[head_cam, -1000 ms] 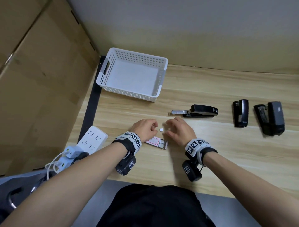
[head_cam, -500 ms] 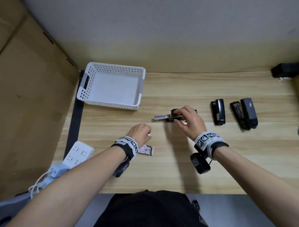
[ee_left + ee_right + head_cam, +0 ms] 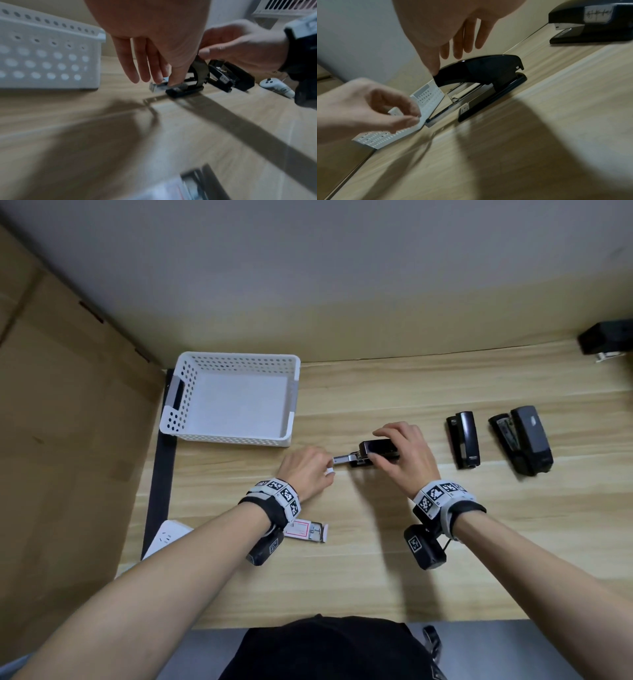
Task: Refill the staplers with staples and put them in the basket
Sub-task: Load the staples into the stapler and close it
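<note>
A black stapler [image 3: 371, 447] lies mid-table with its cover raised and its metal magazine [image 3: 342, 459] sticking out to the left. My right hand [image 3: 380, 448] grips the cover, thumb on the near side and fingers on the far side. Just left of it, my left hand [image 3: 328, 468] pinches a small strip of staples [image 3: 330, 472] at the tip of the magazine [image 3: 157, 86]. The white perforated basket [image 3: 178, 419] stands at the back left with nothing in it. Two more black staplers [image 3: 463, 444] [image 3: 524, 440] lie to the right.
An open staple box [image 3: 306, 530] lies near my left wrist. A white power strip [image 3: 168, 537] sits at the table's left edge, beside a cardboard panel [image 3: 68, 457]. Another black object [image 3: 606, 340] rests at the far right by the wall.
My right hand left the staple box area and took hold of the centre stapler. My left hand carried the staple strip up to the stapler's magazine. The head view shifted.
</note>
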A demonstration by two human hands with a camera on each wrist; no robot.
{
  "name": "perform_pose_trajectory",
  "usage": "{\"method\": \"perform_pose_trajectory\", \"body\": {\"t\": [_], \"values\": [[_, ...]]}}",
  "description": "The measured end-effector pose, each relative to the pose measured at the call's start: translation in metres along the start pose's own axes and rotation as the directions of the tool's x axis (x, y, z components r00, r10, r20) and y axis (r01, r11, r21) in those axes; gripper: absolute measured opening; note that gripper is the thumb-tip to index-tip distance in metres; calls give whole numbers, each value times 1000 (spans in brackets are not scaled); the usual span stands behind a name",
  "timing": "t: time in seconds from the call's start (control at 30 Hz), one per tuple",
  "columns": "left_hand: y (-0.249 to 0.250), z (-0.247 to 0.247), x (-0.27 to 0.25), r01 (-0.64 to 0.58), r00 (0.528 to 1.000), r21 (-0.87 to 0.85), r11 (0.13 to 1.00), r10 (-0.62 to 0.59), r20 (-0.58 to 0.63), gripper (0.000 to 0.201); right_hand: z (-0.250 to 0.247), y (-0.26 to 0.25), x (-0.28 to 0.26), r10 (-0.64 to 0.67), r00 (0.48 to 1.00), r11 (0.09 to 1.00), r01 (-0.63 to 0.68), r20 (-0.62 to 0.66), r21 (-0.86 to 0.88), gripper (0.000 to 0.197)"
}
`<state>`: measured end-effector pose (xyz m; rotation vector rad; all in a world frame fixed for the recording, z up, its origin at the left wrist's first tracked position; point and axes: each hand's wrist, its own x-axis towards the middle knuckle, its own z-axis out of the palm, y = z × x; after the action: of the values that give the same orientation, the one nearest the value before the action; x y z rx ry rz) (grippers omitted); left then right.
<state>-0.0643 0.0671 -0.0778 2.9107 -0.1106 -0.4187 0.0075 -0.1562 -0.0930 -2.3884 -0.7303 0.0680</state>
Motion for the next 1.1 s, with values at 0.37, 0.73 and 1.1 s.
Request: {"method": "perform_pose_trajectory", "body": {"t": [0.37,0.73,1.1], "values": [[13,-4,43,-57,996,79,995,51,72,20,15,22,4,103,970,988,-76,219,-132,77],[9,1,46,-115,991,66,991,109,81,19,17,22,2,81,983,990,-60,165,-127,69],[-12,18,22,-207,978,-6,978,207,-14,22,17,23,1,92,980,987,-66,176,-144,65]]}}
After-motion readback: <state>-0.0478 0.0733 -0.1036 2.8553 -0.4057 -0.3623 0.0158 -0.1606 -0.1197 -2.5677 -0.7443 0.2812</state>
